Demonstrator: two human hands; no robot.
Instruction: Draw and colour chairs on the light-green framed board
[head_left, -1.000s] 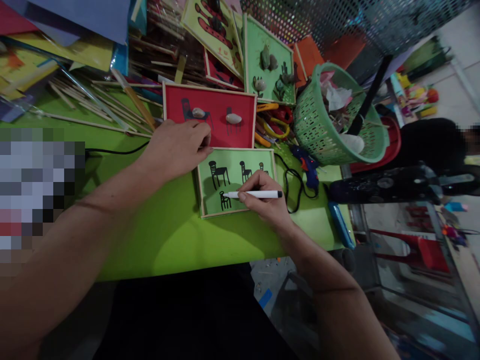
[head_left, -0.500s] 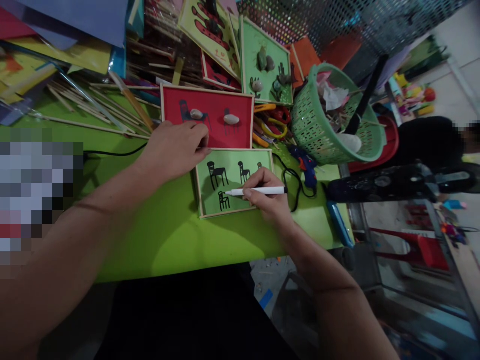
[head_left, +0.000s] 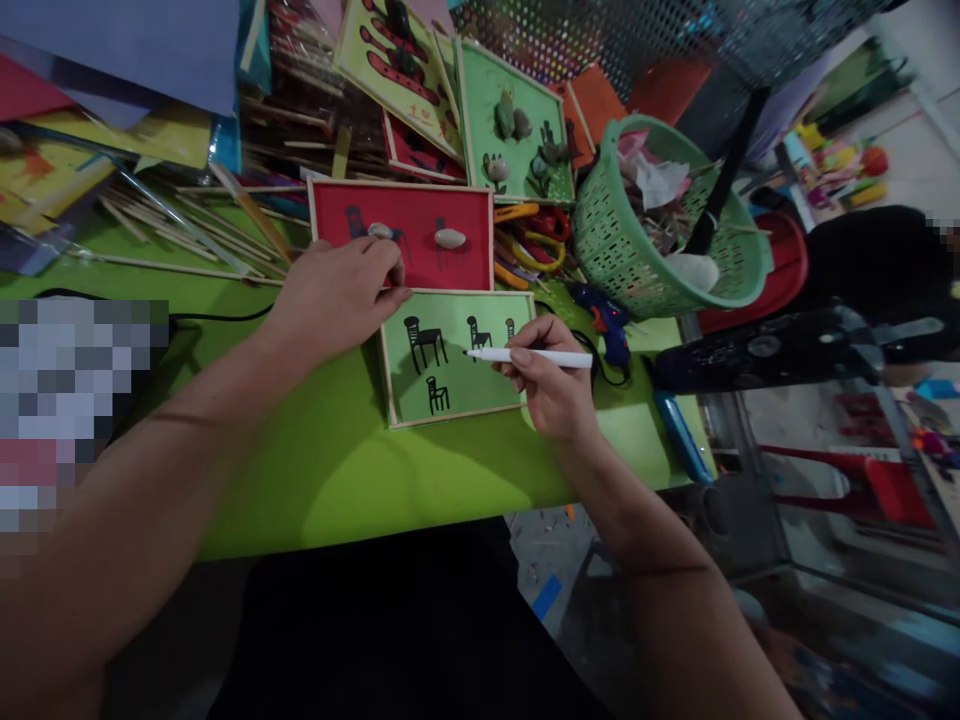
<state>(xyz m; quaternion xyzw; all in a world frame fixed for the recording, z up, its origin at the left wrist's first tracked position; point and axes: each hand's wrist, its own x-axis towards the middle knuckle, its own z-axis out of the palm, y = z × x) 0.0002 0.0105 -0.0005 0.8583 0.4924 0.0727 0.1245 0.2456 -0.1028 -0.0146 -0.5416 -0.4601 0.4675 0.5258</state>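
My right hand (head_left: pixel 553 378) grips a white marker (head_left: pixel 551 357), its dark tip pointing left over a framed green picture (head_left: pixel 480 390). Whether the tip touches the surface I cannot tell. Black chairs are drawn on the green picture: a larger one at upper left, smaller ones to its right, partly behind the hand, and one below. My left hand (head_left: pixel 341 295) rests palm down with bent, slightly parted fingers over the lower left of a framed red picture (head_left: pixel 420 262), its thumb at the green frame's top left corner. Two pebbles sit on the red picture among dark chair drawings.
Behind lie a green pebble picture (head_left: pixel 517 120), a yellow one (head_left: pixel 405 70), and scissors (head_left: pixel 540 250). A green basket (head_left: pixel 630 225) of scraps and a blue glue gun (head_left: pixel 611 325) are at right. Thin sticks (head_left: pixel 172 225) and coloured paper (head_left: pixel 127 50) crowd the left.
My right hand has lifted the marker from the lower chair drawing and moved it up and right. My left hand stays in place over the red picture. The view has shifted slightly.
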